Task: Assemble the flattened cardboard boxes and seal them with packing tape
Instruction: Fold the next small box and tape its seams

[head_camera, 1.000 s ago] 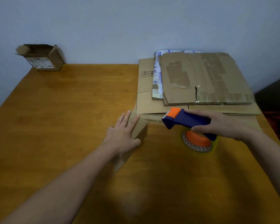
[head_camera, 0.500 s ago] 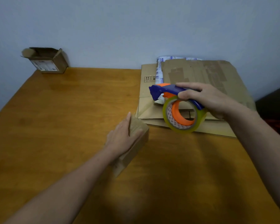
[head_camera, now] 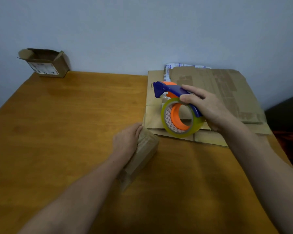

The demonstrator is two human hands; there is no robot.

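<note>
Carton (head_camera: 46,65), small and open-topped, flaps up, at back-left corner of bench (head_camera: 66,124), close against wall (head_camera: 142,31). Further right, near middle of bench, left hand (head_camera: 125,142) laid on closed small box (head_camera: 146,149) of brown cardboard, fingers pressed together along its upper left edge, thumb hidden. Small box down on bench, long side slanting away to the right, far end just beside near-left corner of flattened cardboard stack (head_camera: 227,85). Right again, tape dispenser (head_camera: 172,89) raised off bench in front of that stack, blue nose pointing left, roll of clear tape (head_camera: 166,122) on orange hub below handle. Right hand (head_camera: 208,108) gripping it, fingers curled round blue handle, thumb across top of roll. Behind, flattened sheets piled in several layers at back-right of bench, old tape strips on topmost sheet, white printed sheet (head_camera: 167,71) poking out at back edge.
</note>
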